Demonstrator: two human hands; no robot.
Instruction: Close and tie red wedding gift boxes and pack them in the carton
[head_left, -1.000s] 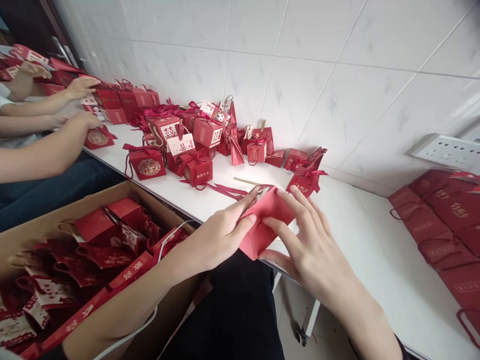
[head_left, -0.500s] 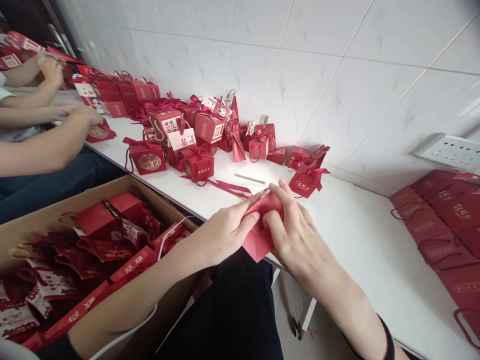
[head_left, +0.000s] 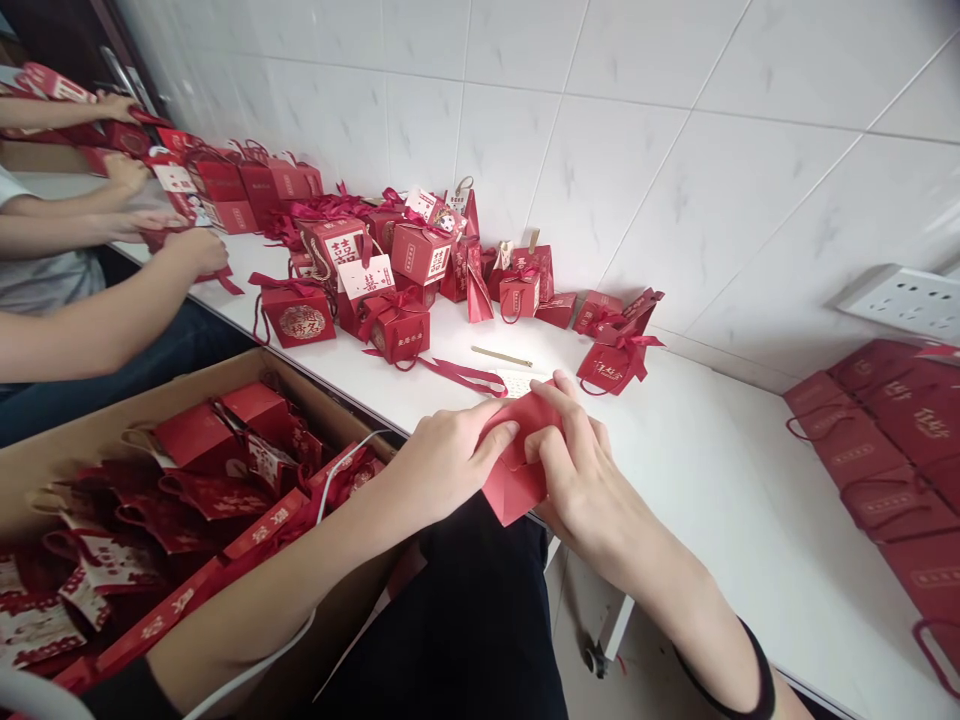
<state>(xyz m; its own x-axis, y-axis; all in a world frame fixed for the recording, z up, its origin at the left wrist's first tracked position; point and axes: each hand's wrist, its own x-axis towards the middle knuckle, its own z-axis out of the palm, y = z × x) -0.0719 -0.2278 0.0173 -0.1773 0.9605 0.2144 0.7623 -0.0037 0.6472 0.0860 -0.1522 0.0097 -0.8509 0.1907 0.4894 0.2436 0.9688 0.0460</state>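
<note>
Both my hands grip a flat red paper gift box (head_left: 514,478) at the near edge of the white table (head_left: 720,470). My left hand (head_left: 442,465) pinches its left side with curled fingers. My right hand (head_left: 581,475) presses on its top and right side, fingers bent over the paper. The box hangs partly over the table edge above my lap. A loose red ribbon (head_left: 457,373) and a thin gold stick (head_left: 501,356) lie just beyond it.
Several assembled red gift boxes (head_left: 394,330) with bows crowd the table by the tiled wall. A cardboard carton (head_left: 112,430) at my left holds flat red boxes. Red paper bags (head_left: 892,440) lie at the right. Other people's arms (head_left: 97,320) work at the far left.
My right hand has slid left and curled over the red box, which folded smaller and drew toward the table edge. The other people's hands shifted at the far left.
</note>
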